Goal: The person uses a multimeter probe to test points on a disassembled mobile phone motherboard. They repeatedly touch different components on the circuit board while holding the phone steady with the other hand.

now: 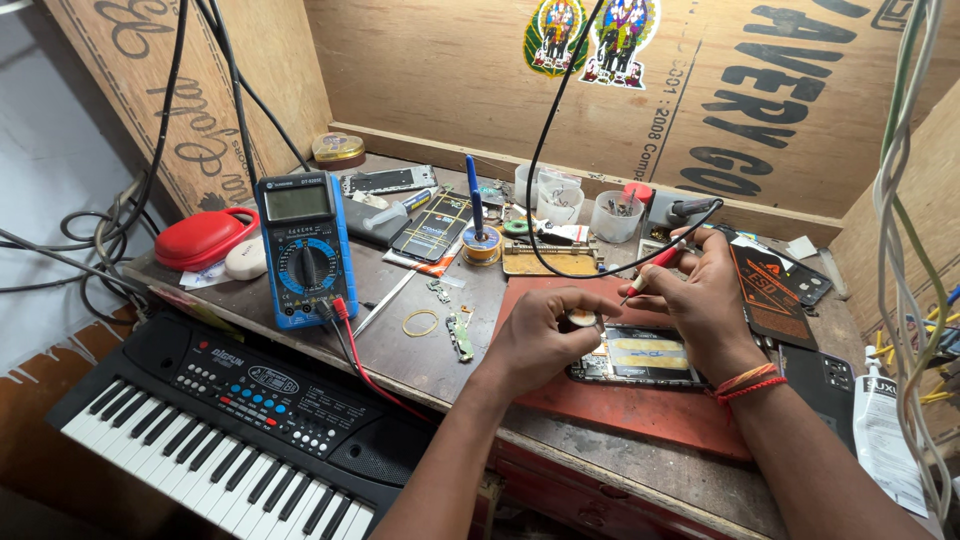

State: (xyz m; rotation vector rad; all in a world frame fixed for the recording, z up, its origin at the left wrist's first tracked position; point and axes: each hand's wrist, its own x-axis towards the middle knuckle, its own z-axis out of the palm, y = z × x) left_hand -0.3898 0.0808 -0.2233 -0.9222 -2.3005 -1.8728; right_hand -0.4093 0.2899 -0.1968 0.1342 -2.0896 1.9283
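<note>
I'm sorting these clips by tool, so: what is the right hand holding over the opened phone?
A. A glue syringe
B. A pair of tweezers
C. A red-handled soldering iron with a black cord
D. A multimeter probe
C: the right hand grips a red-handled soldering iron whose black cord loops up and away, its tip by the small round tin in the left hand, above the phone.

place: electronics repair workshop | evidence: multimeter [305, 248], opened phone [636, 356], solder spool [482, 244]
</note>
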